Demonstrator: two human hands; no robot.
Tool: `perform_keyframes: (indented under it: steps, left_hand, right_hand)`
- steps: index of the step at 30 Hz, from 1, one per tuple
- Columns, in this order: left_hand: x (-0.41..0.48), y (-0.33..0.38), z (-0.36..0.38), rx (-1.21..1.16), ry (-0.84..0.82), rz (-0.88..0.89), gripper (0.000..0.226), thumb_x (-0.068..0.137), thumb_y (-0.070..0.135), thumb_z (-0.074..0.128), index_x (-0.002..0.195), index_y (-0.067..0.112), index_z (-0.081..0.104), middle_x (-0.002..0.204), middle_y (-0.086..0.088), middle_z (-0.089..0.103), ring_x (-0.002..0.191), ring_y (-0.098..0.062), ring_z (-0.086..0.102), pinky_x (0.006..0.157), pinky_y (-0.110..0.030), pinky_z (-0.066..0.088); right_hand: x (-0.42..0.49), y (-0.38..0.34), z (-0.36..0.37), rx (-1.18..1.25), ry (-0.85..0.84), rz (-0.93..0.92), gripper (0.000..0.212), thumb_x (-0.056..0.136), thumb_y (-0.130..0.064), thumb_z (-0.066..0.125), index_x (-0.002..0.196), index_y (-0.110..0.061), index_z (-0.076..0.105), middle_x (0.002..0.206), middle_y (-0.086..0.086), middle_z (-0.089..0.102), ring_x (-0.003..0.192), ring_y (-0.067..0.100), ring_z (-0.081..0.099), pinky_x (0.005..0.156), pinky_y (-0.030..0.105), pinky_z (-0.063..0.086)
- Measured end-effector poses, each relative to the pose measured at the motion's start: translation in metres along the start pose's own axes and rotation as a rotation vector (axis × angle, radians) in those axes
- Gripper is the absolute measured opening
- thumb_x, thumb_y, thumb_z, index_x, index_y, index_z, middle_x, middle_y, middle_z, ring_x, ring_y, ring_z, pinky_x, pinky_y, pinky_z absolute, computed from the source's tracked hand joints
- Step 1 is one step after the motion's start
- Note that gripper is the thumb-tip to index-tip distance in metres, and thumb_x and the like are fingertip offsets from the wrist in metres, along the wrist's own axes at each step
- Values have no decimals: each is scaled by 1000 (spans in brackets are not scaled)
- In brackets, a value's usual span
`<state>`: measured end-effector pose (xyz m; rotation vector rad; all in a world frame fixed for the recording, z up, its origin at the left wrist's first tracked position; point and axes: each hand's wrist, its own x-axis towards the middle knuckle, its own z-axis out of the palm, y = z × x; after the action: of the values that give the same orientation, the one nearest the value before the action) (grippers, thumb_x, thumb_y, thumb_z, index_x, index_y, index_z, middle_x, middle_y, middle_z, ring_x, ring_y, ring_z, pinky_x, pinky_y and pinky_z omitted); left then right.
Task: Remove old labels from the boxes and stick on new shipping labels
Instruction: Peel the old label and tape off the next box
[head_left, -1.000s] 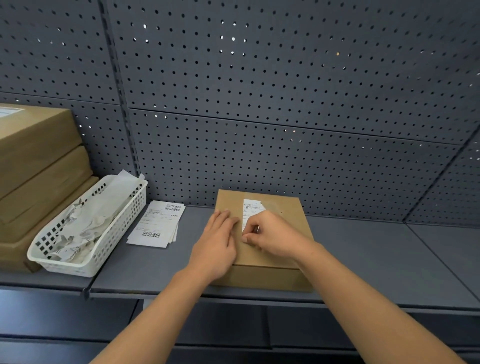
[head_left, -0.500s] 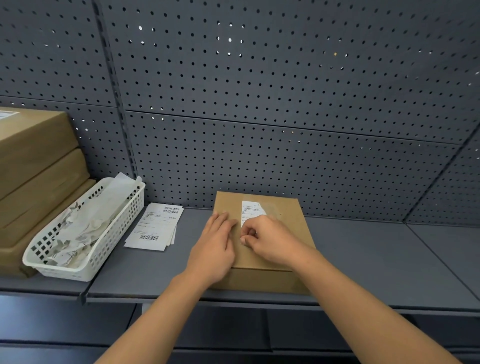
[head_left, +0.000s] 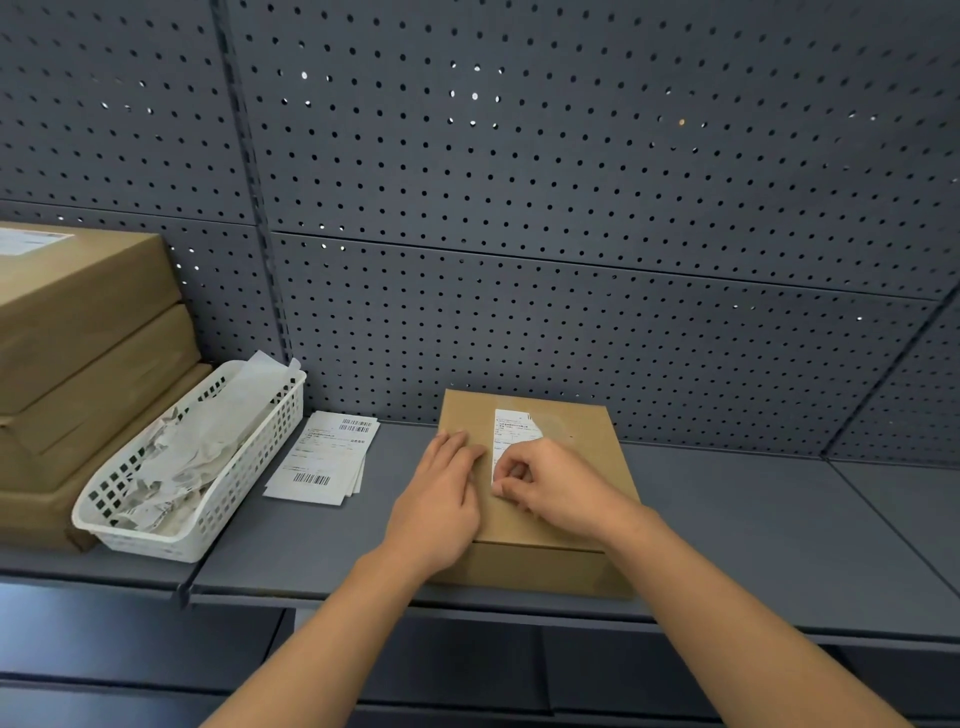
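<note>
A flat brown cardboard box (head_left: 587, 431) lies on the grey shelf (head_left: 753, 530) in the middle of the head view. A white label (head_left: 511, 428) is stuck on its top, and a pale torn patch shows to the label's right. My left hand (head_left: 441, 499) rests flat on the box's left side, fingers together, pressing down. My right hand (head_left: 550, 488) pinches the near edge of the label between thumb and forefinger. The near part of the label is hidden by that hand.
A small stack of white shipping labels (head_left: 324, 457) lies left of the box. Beyond the stack, a white plastic basket (head_left: 249, 467) holds crumpled label scraps. Three brown boxes (head_left: 78, 332) are stacked at the far left. Grey pegboard (head_left: 571, 208) backs the shelf.
The hands have barely shifted. My right hand stays pinched at the label's near edge and the left keeps pressing on the box.
</note>
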<state>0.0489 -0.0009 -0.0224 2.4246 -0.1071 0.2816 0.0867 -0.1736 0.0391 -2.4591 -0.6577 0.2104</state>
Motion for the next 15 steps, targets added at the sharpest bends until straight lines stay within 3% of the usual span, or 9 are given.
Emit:
perform_keyframes:
  steps: [10, 15]
  left_hand:
    - [-1, 0, -1, 2, -1, -2, 47, 106, 19, 36, 151, 27, 44, 167, 13, 21, 156, -4, 3, 116, -20, 14]
    - [-2, 1, 0, -3, -6, -4, 49, 105, 16, 36, 151, 28, 45, 168, 14, 21, 156, -3, 3, 120, -25, 17]
  right_hand:
    - [-4, -8, 14, -286, 112, -96, 14, 100, -23, 56, 97, -15, 67, 100, 4, 68, 97, 26, 60, 84, 39, 49]
    - [-10, -4, 29, -445, 197, -197, 12, 101, -14, 52, 103, -8, 62, 100, 10, 60, 89, 35, 60, 70, 39, 41]
